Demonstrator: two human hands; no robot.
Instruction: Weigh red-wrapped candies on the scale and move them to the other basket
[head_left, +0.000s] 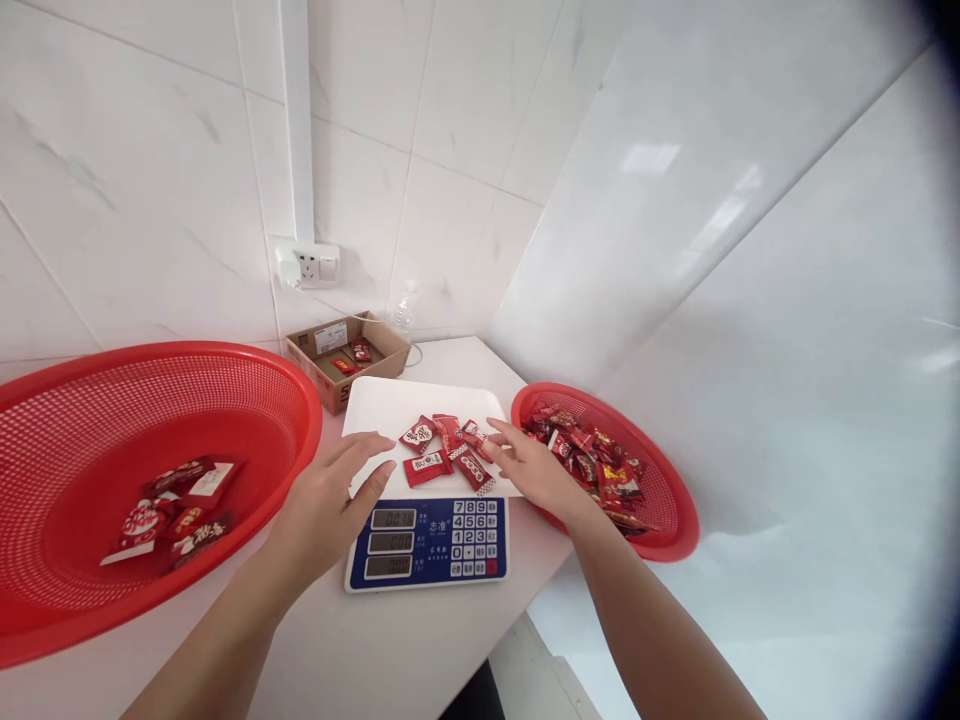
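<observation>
On the white pan (375, 405) of a digital scale (431, 540) lie several small red snack packets (427, 466), close together. My left hand (326, 510) hovers at the pan's left edge, thumb and fingers apart, holding nothing. From the right my right hand (532, 468) reaches over the pan. Its parted fingertips are right beside a red and white packet (475, 436); whether they touch it I cannot tell. The scale's top display appears to read 0.076, though the digits are faint.
A big red plastic basket (187, 375) with several packets stands on the left. Another red basket (679, 500), heaped with packets, is on the right. Behind the scale are a cardboard box (322, 375) holding packets, a clear bottle (406, 305) and a wall socket (309, 266).
</observation>
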